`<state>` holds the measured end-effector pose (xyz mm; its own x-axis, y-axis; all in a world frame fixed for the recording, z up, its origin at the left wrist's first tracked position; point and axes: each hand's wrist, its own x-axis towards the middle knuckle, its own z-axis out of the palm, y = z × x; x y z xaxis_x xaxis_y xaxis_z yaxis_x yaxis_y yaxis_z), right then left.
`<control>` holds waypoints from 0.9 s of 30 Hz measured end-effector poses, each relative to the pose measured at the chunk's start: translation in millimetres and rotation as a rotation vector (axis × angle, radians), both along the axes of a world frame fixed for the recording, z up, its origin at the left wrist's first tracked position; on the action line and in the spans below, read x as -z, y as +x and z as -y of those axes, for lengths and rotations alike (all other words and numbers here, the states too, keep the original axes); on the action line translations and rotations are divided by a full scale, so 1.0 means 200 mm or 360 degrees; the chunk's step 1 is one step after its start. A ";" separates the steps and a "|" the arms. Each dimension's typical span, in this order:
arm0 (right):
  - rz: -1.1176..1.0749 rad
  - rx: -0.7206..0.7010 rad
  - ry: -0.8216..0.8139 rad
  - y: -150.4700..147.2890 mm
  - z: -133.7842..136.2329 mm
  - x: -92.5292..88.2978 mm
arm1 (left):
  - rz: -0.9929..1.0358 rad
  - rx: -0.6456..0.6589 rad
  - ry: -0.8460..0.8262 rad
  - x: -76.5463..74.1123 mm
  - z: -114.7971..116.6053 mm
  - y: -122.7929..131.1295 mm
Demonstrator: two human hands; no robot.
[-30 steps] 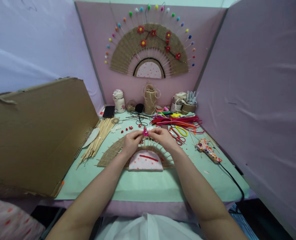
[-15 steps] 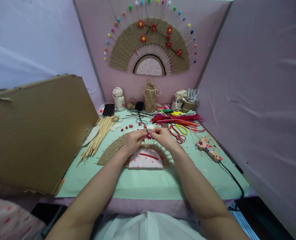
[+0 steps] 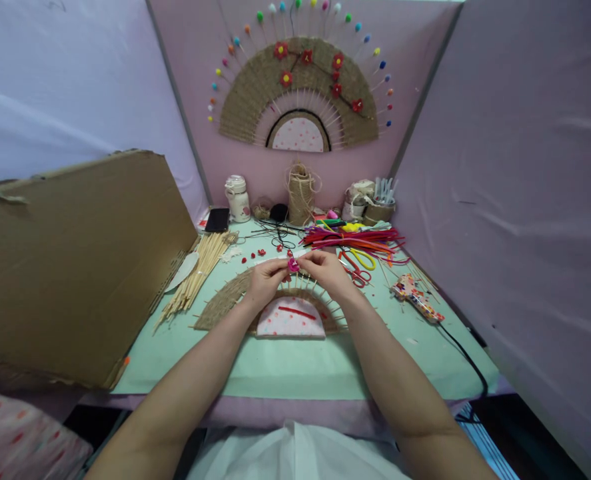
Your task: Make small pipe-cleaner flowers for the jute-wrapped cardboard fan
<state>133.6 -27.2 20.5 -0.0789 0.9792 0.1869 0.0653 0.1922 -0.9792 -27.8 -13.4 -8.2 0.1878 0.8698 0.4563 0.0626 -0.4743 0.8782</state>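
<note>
A small magenta flower (image 3: 293,265) is pinched between my two hands, above the upper part of a half-round woven fan (image 3: 225,300). My left hand (image 3: 266,279) holds it from the left with closed fingers. From the right, my right hand (image 3: 326,268) pinches its other edge between thumb and finger. Below them lies the fan's pink dotted half-circle (image 3: 291,325), with a red pipe cleaner piece (image 3: 297,313) resting on it. Several small red flowers and bits (image 3: 261,253) lie just beyond the fan.
A bundle of thin sticks (image 3: 200,267) lies left, beside a cardboard sheet (image 3: 75,267). Red pipe cleaners (image 3: 355,239), scissors (image 3: 358,275) and a corded glue gun (image 3: 418,299) are on the right. A twine spool (image 3: 300,193) stands behind; a finished fan (image 3: 245,87) hangs on the back wall.
The magenta flower has shifted slightly left and up and shows more fully between my fingers. Both hands have moved slightly with it; the fan stays in place.
</note>
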 end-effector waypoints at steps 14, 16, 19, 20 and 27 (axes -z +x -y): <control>0.0094 0.0063 0.0302 -0.01 0.02 -0.02 | 0.0310 -0.0015 -0.0237 -0.03 0.01 0.02; 0.0153 0.0065 0.0466 -0.01 0.04 -0.03 | 0.0341 -0.0042 -0.0239 -0.02 0.01 0.02; 0.0309 0.0067 0.0744 -0.02 0.05 -0.04 | 0.0363 -0.0070 -0.0233 -0.02 0.00 0.02; 0.0357 0.0065 0.0814 -0.02 0.06 -0.04 | 0.0365 -0.0075 -0.0228 -0.02 0.00 0.02; 0.0626 0.0109 0.1053 -0.03 0.05 -0.02 | 0.0328 -0.0070 -0.0217 -0.02 0.01 0.02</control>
<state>127.1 -36.6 25.0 -0.2041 0.6786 0.7056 0.4173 0.7123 -0.5644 -23.6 -14.5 -4.1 0.0634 0.9313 0.3587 -0.1062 -0.3511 0.9303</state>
